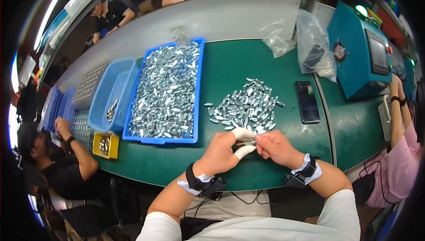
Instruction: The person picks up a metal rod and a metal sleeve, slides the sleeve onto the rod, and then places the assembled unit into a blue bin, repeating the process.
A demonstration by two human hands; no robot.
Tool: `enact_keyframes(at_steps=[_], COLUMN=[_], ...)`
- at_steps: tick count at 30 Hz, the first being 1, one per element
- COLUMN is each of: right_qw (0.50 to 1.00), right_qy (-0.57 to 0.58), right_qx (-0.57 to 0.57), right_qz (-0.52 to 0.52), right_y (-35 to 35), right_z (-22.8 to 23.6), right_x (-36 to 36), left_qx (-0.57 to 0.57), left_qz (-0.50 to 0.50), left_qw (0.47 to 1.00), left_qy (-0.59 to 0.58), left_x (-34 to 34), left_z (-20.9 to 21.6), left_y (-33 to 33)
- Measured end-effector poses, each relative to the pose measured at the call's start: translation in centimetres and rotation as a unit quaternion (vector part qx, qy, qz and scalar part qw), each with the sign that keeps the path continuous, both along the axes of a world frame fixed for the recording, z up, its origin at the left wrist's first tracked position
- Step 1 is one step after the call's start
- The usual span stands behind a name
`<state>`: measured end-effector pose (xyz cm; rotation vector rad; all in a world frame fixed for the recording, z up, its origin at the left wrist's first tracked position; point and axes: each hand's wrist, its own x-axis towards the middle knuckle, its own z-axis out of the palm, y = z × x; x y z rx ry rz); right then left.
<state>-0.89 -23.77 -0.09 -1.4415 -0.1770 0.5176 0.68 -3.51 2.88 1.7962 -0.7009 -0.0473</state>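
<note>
My left hand (pixel 220 153), with white coverings on its thumb and forefinger, is closed around a few small shiny metal parts (pixel 246 143). The fingertips of my right hand (pixel 280 149) pinch at the same spot, touching the right end of these parts. How many are held, and their exact shape, is hard to make out behind the fingers. Just beyond both hands a loose pile of small silvery metal parts (pixel 250 104) lies on the green tabletop (pixel 230 59). My hands hover over the table's near side, close to the pile's front edge.
Left of the pile stands a blue tray (pixel 195 104) heaped with similar parts. Beyond it are a light-blue basket (pixel 99 108) and a yellow bin (pixel 113 147). A phone (pixel 307 102), plastic bags (pixel 313 46) and a teal machine (pixel 352 59) are at right. Co-workers sit on both sides.
</note>
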Motion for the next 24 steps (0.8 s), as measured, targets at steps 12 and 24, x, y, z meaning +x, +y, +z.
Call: enact_keyframes(at_steps=[12, 24], right_qw=[0.991, 0.999], right_qy=[0.023, -0.003], right_qx=[0.089, 0.041], right_qz=[-0.096, -0.033], right_y=[0.4, 0.1], right_z=[-0.5, -0.1], right_x=[0.2, 0.6], left_qx=[-0.169, 0.333], left_qz=[0.376, 0.217], left_qw=[0.909, 0.892], left_qy=[0.061, -0.217], left_x=[2.7, 3.4], left_z=[2.8, -1.0], left_y=[7.3, 4.4])
